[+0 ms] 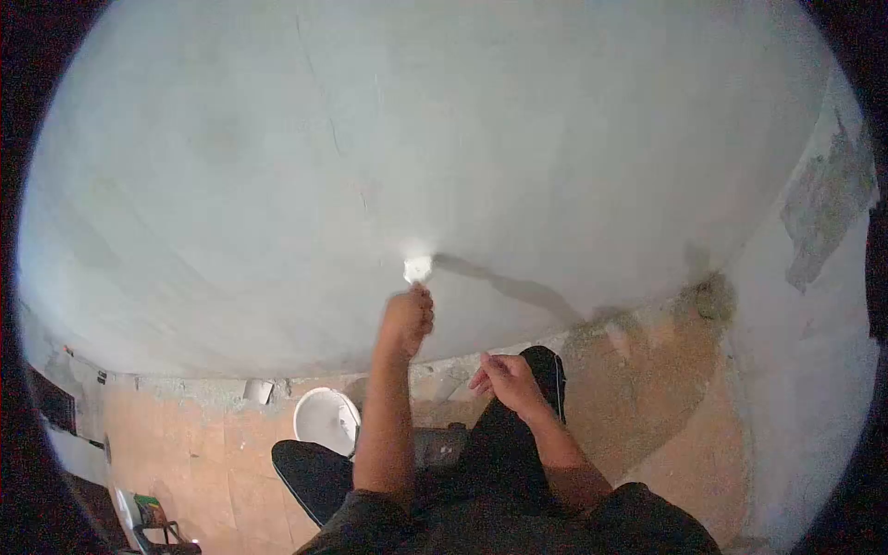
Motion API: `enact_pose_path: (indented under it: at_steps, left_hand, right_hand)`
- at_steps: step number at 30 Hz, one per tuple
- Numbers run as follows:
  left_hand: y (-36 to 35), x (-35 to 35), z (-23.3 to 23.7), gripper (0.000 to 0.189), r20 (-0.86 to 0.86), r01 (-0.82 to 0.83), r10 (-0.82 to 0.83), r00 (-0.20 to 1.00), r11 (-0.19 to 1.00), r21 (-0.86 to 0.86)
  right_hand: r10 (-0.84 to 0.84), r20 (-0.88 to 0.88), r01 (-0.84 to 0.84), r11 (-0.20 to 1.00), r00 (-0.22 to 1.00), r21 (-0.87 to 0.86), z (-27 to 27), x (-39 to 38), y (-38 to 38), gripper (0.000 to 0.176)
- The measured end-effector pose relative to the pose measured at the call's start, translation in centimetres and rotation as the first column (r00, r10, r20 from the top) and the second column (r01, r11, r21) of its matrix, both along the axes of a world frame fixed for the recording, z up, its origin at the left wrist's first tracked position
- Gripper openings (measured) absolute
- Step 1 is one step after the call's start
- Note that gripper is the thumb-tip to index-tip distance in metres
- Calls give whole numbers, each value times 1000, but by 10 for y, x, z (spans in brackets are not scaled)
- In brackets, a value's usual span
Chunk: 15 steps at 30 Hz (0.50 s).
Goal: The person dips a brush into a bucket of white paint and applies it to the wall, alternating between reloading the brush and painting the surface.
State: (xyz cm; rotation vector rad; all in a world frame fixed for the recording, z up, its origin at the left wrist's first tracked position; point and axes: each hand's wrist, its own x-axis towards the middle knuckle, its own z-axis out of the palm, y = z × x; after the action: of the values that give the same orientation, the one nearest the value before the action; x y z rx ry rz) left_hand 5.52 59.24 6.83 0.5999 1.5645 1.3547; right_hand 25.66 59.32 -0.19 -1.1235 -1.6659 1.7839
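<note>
My left hand (407,319) is closed around the handle of a small tool (418,269) with a bright white face. The tool is held up at the pale grey wall (555,139), and whether it touches the surface is hard to tell. Lower and to the right, my right hand (504,377) hovers near my knee with its fingers loosely apart and nothing in it. A white bucket (326,421) stands on the floor left of my left forearm; its inside looks whitish.
Rubble and dust line the foot of the wall on an orange-brown floor (203,444). A small pale plate (259,391) lies by the wall. A dark-framed object (153,518) stands at lower left. A side wall (805,370) with a grey patch rises at right.
</note>
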Motion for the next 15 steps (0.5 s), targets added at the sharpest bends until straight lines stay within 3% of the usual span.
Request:
enact_pose_path:
  at_steps: [1, 2, 6, 10, 12, 15]
  left_hand:
    - [5, -13, 4, 28, 216, -31, 0, 976, 990, 141]
    - [3, -13, 29, 28, 245, -72, 34, 969, 987, 145]
    - [-10, -10, 87, 28, 185, -12, -42, 982, 960, 280]
    - [-36, 12, 136, 28, 81, -82, 52, 995, 901, 425]
    - [-38, 9, 136, 29, 90, -71, 33, 995, 883, 464]
    - [-2, -15, 79, 32, 90, -123, 95, 991, 902, 413]
  right_hand:
    - [1, 2, -1, 1000, 1000, 7, 2, 0, -1, 43]
    - [8, -36, -8, 1000, 999, 13, 3, -1, -3, 43]
    - [28, -109, -27, 1000, 994, 10, 3, -4, -8, 42]
    - [20, -21, -19, 999, 1000, 38, 25, -3, -16, 41]
    - [35, -35, -34, 999, 999, 27, 28, -2, -20, 41]
    - [35, -27, -33, 998, 999, 59, 23, -8, -19, 41]
